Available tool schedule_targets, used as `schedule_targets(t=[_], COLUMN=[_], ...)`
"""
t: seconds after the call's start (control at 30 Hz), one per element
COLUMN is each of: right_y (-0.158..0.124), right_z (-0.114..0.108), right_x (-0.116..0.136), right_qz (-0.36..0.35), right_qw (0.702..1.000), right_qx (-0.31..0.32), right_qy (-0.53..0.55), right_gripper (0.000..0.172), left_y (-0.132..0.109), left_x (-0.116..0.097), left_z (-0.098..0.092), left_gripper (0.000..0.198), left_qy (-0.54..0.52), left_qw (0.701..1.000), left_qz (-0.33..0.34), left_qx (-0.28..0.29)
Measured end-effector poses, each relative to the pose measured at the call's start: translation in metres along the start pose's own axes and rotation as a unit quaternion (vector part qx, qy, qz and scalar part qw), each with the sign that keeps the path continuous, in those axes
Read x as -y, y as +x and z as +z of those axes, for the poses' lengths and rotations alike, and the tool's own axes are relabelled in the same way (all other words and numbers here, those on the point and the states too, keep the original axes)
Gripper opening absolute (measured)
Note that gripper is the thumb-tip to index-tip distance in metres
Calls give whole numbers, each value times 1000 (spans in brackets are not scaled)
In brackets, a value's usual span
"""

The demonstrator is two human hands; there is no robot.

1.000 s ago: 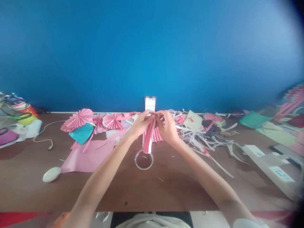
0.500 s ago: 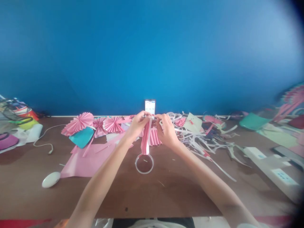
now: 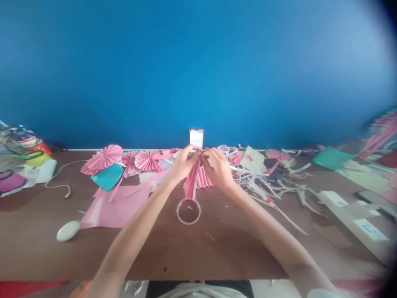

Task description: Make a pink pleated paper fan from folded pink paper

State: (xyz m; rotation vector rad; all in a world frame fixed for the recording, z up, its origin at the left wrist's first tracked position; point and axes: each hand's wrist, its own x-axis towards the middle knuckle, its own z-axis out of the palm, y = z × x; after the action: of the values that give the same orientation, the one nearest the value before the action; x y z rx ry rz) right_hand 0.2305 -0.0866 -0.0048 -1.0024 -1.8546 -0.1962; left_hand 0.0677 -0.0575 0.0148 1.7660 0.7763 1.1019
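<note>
A strip of pink pleated paper (image 3: 190, 184) hangs down between my hands in the middle of the desk. My left hand (image 3: 183, 163) pinches its upper end from the left. From the right, the fingers of my right hand (image 3: 217, 165) are closed at that same end and meet the left fingertips. Another piece of pink pleated paper (image 3: 204, 179) shows behind, partly covered by my right hand. Just below the hanging strip's lower end lies a roll of clear tape (image 3: 189, 212).
Pink paper fans (image 3: 149, 160) and a pink sheet (image 3: 118, 207) lie left, near a white computer mouse (image 3: 68, 231). A lit phone (image 3: 196, 136) stands by the blue wall. Tangled white strips (image 3: 263, 182) lie right, before a power strip (image 3: 353, 219).
My fingertips have come together at the top of the pleated strip. The strip has turned, so its pale edge shows less and its pleats spread slightly wider.
</note>
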Motion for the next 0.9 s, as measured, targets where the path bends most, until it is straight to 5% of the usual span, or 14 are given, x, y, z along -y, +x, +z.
schedule_targets(t=[0.53, 0.9], right_y=[-3, -8], right_z=[3, 3], right_x=[-5, -14], right_qz=[-107, -158], right_qw=[988, 972], right_qx=[-50, -27], right_qy=[-96, -174], right_gripper=[11, 15], left_y=[1, 2], left_x=[-3, 3], left_z=[2, 3], left_gripper=[29, 24], left_qy=[-72, -140], left_qw=[997, 989], left_qz=[-28, -55], left_qx=[-14, -17])
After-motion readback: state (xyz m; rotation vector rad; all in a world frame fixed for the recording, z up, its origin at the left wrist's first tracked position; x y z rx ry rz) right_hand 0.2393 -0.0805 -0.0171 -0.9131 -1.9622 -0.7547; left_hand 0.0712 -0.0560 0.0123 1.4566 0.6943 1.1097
